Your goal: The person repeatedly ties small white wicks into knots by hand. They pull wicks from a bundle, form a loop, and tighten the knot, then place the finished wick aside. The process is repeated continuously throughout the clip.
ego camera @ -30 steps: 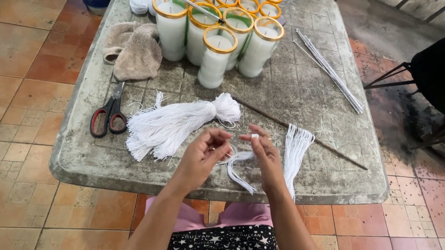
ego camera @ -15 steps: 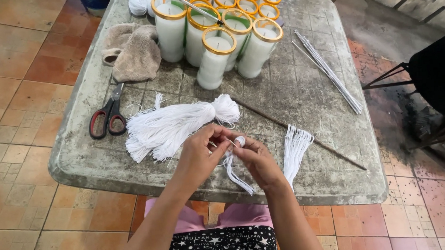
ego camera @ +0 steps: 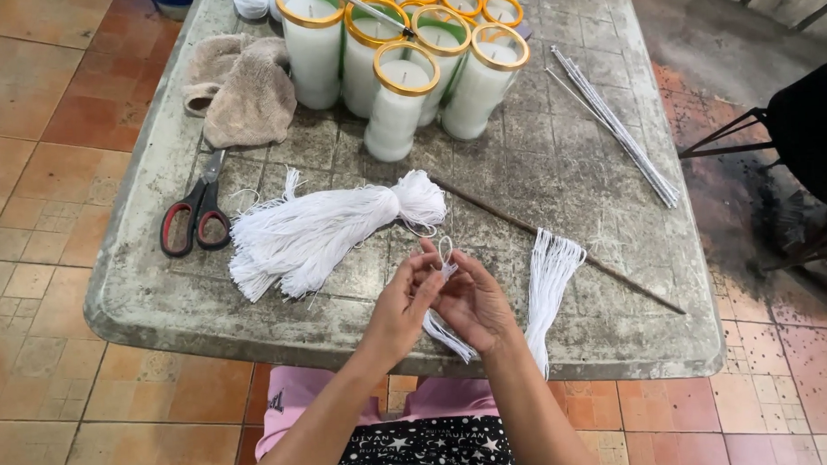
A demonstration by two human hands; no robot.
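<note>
I see both hands together over the near edge of the desk, a worn grey slab on a tiled floor. My left hand and right hand meet fingertip to fingertip, each grip pinched shut on the same small bunch of white strings; a little loop of it stands up above the fingers and its loose ends hang down past the desk edge between the wrists. Just right of the right hand a thinner bundle of white strings lies draped over the edge, apart from the hand. Left of the hands, a thick white tassel bundle lies flat, its tied head pointing right. A thin dark stick runs diagonally across the desk behind the hands. Red-handled scissors sit at the left, near a crumpled beige cloth. At the far side stands a cluster of tall white candles in gold-rimmed glasses, and a sheaf of thin white rods lies to the right of them.
</note>
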